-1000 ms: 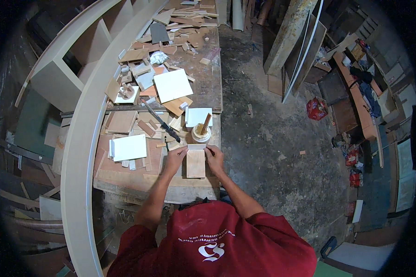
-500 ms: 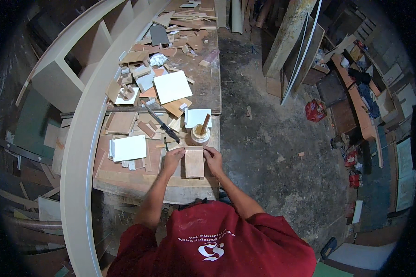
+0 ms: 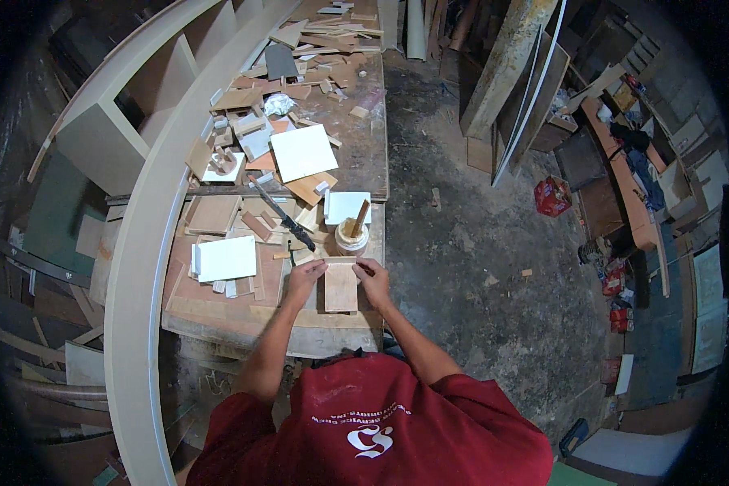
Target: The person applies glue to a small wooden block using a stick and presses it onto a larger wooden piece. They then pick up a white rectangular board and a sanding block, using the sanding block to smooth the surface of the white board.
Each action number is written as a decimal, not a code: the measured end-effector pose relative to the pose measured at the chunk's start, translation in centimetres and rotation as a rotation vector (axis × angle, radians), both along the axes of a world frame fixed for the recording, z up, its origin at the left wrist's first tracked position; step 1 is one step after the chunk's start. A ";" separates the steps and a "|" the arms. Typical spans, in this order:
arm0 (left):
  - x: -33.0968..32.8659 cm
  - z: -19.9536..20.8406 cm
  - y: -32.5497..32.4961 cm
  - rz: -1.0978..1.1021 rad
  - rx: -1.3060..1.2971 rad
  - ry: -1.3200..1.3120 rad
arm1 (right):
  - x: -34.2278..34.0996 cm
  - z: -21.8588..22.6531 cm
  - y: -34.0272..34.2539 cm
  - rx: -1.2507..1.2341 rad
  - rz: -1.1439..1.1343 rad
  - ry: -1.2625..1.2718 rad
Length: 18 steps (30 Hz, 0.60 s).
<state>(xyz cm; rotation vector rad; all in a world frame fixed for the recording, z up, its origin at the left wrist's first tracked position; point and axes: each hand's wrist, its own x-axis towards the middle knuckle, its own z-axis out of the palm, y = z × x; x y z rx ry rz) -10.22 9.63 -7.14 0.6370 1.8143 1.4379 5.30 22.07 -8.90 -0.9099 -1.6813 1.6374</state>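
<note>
A small rectangular wooden board [image 3: 341,292] lies on the bench in front of me. Along its far edge runs a narrow wooden strip [image 3: 340,260]. My left hand [image 3: 303,280] pinches the strip's left end, and my right hand [image 3: 373,282] pinches its right end. Whether the strip is fixed to the board I cannot tell. Just beyond my right hand stands an open white jar [image 3: 351,240] of pale paste, with a flat wooden stick [image 3: 361,214] upright in it. A dark, long tool [image 3: 287,219] lies diagonally beyond my left hand.
White-faced panels [image 3: 227,259] lie left on the workbench [image 3: 316,340]. Another white panel [image 3: 302,152] and heaped wood offcuts [image 3: 324,49] lie farther back. A long pale cabinet frame [image 3: 138,267] borders the left side. Concrete floor [image 3: 470,267] extends right, with a red container [image 3: 552,196].
The fingers of both hands have shifted very slightly inward along the strip. The board and the jar stay where they were.
</note>
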 end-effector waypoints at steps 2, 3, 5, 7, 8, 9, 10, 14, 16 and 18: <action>0.3 0.4 0.0 0.011 -0.032 0.039 | 0.0 0.1 -0.1 0.038 -0.005 -0.005; 0.4 0.5 -0.1 0.018 -0.026 0.036 | 0.0 0.3 -0.1 0.057 -0.008 -0.008; 0.7 0.8 -0.1 0.030 -0.012 0.030 | 0.1 0.6 -0.2 0.084 -0.009 -0.008; 0.9 0.3 -0.1 0.046 0.009 0.042 | 0.0 0.8 -0.3 0.128 -0.024 -0.006; 0.9 0.0 -0.1 0.054 0.020 0.048 | -0.2 0.8 -0.4 0.159 -0.040 -0.006; 0.9 -0.5 -0.1 0.062 0.028 0.049 | -0.3 0.8 -0.5 0.189 -0.054 -0.005; 0.9 -0.9 0.0 0.070 0.037 0.049 | -0.3 0.7 -0.7 0.150 -0.054 -0.017; 1.3 -1.1 0.1 0.095 -0.006 0.088 | -0.1 1.6 -1.1 0.027 -0.064 -0.035; 1.6 -1.0 0.3 0.127 0.022 0.034 | -0.1 1.8 -1.3 0.030 -0.078 -0.025; 1.7 -1.0 0.2 0.151 0.043 0.004 | -0.4 1.6 -1.3 0.080 -0.097 -0.017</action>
